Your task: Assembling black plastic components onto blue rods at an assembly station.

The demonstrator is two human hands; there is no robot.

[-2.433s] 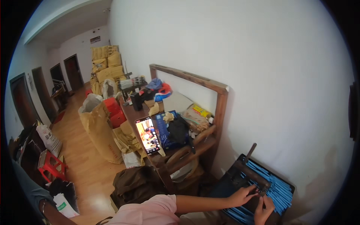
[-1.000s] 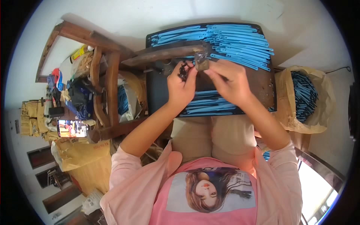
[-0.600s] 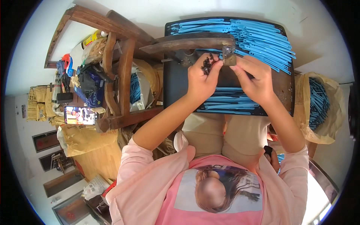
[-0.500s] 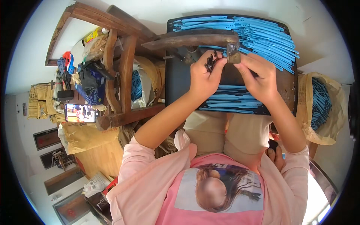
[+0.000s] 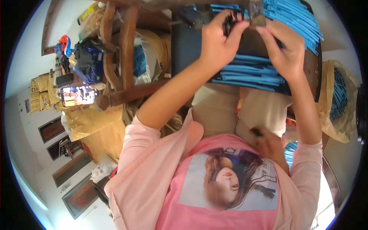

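My left hand point(image 5: 218, 42) is closed around a cluster of small black pieces point(image 5: 229, 21) at its fingertips. My right hand point(image 5: 281, 48) pinches a small brownish-grey piece point(image 5: 256, 18) right beside them, so the fingertips of both hands almost meet. Both hands hover over the far side of a dark tray point(image 5: 188, 50) that rests on my lap. Several blue strips point(image 5: 260, 73) lie in rows on the tray, under and beyond the hands.
A wooden chair frame point(image 5: 122, 57) stands to the left, with bags stuffed in it. A phone with a lit screen point(image 5: 78, 96) leans near a brown sack point(image 5: 92, 122). A brown paper bag point(image 5: 337, 103) holding more blue strips sits at the right.
The view swung from the room down onto my lap. Both hands have risen toward the tray's far edge and stay together on the small pieces.
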